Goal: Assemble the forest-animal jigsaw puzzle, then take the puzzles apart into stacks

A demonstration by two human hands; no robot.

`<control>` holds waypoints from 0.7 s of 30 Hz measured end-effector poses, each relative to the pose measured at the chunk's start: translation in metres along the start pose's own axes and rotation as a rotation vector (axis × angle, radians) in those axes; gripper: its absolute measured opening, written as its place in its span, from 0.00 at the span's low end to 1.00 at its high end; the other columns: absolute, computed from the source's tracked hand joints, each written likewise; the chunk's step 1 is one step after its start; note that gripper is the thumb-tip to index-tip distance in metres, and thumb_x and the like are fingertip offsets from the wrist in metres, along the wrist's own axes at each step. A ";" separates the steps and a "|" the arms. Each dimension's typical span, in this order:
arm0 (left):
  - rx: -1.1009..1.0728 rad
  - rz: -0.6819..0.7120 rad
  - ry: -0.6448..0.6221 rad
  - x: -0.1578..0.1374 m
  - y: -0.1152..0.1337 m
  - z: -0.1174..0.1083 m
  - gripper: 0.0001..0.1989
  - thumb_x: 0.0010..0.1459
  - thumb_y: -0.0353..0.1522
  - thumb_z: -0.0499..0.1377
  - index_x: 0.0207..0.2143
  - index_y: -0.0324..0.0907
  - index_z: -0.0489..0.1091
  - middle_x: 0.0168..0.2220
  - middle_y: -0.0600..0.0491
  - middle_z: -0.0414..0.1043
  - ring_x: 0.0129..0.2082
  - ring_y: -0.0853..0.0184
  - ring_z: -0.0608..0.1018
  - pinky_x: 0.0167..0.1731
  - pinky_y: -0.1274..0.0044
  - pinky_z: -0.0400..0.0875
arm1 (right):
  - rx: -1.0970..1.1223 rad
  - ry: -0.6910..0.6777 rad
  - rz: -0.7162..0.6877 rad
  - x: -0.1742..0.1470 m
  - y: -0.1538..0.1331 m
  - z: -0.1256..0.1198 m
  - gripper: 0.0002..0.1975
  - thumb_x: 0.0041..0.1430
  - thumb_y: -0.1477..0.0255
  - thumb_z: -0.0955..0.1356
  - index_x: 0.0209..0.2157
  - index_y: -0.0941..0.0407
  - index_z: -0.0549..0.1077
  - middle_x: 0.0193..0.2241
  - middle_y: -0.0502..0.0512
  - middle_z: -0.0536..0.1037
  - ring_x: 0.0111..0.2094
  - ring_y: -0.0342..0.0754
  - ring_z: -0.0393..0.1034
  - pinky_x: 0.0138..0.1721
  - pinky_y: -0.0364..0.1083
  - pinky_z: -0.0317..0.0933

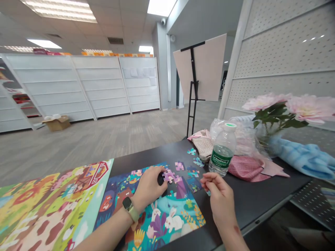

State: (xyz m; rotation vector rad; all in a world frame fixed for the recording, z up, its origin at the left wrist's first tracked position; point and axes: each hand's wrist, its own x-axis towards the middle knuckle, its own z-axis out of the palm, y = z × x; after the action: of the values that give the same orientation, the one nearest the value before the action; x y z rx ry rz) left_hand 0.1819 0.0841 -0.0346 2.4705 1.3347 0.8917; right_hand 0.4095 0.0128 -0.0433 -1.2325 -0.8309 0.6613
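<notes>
A partly assembled jigsaw puzzle point(183, 205) with rabbits and a bear lies on the dark table, with gaps in its upper right part. My left hand point(149, 184), wearing a watch, rests over its upper area. Its curled thumb and index finger are at a purple puzzle piece point(169, 176). To the right of the puzzle, my right hand point(220, 193) is closed in a pinch, and a small teal bit of a puzzle piece point(208, 192) peeks out below the fingers. Loose pieces lie between the hands and beyond, among them a purple one point(179, 166) and a teal one point(191, 151).
A water bottle point(222, 153) stands just beyond my right hand. Behind it are pink cloth point(246, 168), clear plastic wrap, a flower vase and a blue towel point(300, 157). A farm picture puzzle point(47, 212) lies at the left. An easel point(193, 90) stands past the table.
</notes>
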 end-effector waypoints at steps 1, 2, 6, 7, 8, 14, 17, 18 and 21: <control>0.022 0.002 -0.004 0.000 0.001 -0.001 0.12 0.54 0.29 0.60 0.42 0.45 0.72 0.40 0.51 0.75 0.42 0.57 0.75 0.43 0.67 0.70 | 0.001 0.000 0.000 0.000 0.000 0.000 0.06 0.51 0.69 0.68 0.32 0.55 0.74 0.26 0.51 0.77 0.28 0.47 0.69 0.32 0.46 0.62; 0.042 0.004 -0.008 0.000 0.002 -0.001 0.11 0.53 0.28 0.60 0.40 0.45 0.72 0.39 0.51 0.75 0.41 0.57 0.75 0.43 0.67 0.70 | 0.002 -0.002 -0.001 0.000 0.000 0.000 0.07 0.51 0.69 0.68 0.32 0.55 0.74 0.26 0.51 0.77 0.28 0.47 0.69 0.32 0.46 0.62; 0.075 0.012 -0.007 0.000 0.004 -0.003 0.10 0.51 0.28 0.60 0.37 0.45 0.73 0.39 0.50 0.72 0.42 0.57 0.73 0.44 0.67 0.69 | -0.004 -0.014 -0.002 -0.001 0.000 0.001 0.07 0.51 0.69 0.68 0.32 0.55 0.74 0.26 0.51 0.77 0.28 0.47 0.69 0.32 0.46 0.61; 0.076 0.012 -0.001 0.000 0.004 -0.002 0.10 0.51 0.28 0.60 0.38 0.45 0.73 0.40 0.50 0.71 0.43 0.57 0.73 0.44 0.67 0.69 | -0.005 -0.013 -0.002 -0.001 -0.001 0.001 0.07 0.51 0.69 0.68 0.32 0.55 0.75 0.26 0.51 0.77 0.28 0.47 0.69 0.32 0.46 0.61; 0.075 0.011 0.005 0.000 0.004 -0.002 0.10 0.51 0.28 0.60 0.38 0.45 0.73 0.41 0.49 0.71 0.44 0.57 0.73 0.45 0.67 0.69 | -0.006 -0.012 -0.002 -0.001 -0.001 0.001 0.07 0.50 0.69 0.68 0.32 0.55 0.75 0.26 0.51 0.77 0.28 0.47 0.69 0.32 0.46 0.61; 0.094 -0.031 0.015 0.000 0.000 0.000 0.13 0.53 0.29 0.59 0.42 0.44 0.69 0.40 0.49 0.70 0.44 0.56 0.72 0.45 0.67 0.68 | -0.019 -0.016 0.003 0.000 -0.001 0.000 0.07 0.50 0.68 0.68 0.32 0.55 0.75 0.26 0.51 0.78 0.28 0.47 0.69 0.32 0.46 0.61; 0.094 -0.039 0.025 0.001 0.000 0.000 0.17 0.53 0.30 0.59 0.47 0.43 0.67 0.42 0.49 0.71 0.45 0.56 0.72 0.46 0.66 0.68 | -0.019 -0.014 0.003 0.000 -0.001 0.001 0.07 0.50 0.68 0.68 0.32 0.55 0.75 0.26 0.51 0.77 0.28 0.47 0.69 0.32 0.45 0.61; 0.092 -0.039 0.021 0.001 0.000 0.000 0.17 0.53 0.30 0.59 0.48 0.43 0.67 0.43 0.49 0.71 0.45 0.56 0.72 0.47 0.66 0.68 | -0.019 -0.014 0.002 -0.001 -0.002 0.001 0.07 0.50 0.68 0.68 0.32 0.55 0.75 0.26 0.51 0.77 0.28 0.47 0.69 0.32 0.45 0.61; 0.090 -0.032 0.006 0.001 0.001 -0.001 0.15 0.53 0.29 0.59 0.45 0.44 0.70 0.42 0.49 0.70 0.45 0.56 0.72 0.46 0.67 0.68 | -0.028 -0.018 0.001 -0.001 -0.002 0.001 0.07 0.50 0.68 0.68 0.32 0.55 0.75 0.26 0.51 0.78 0.28 0.48 0.69 0.32 0.46 0.61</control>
State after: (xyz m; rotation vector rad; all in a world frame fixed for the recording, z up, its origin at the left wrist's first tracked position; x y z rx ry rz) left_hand 0.1819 0.0843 -0.0327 2.5072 1.4423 0.8500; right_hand 0.4084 0.0119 -0.0412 -1.2542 -0.8572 0.6646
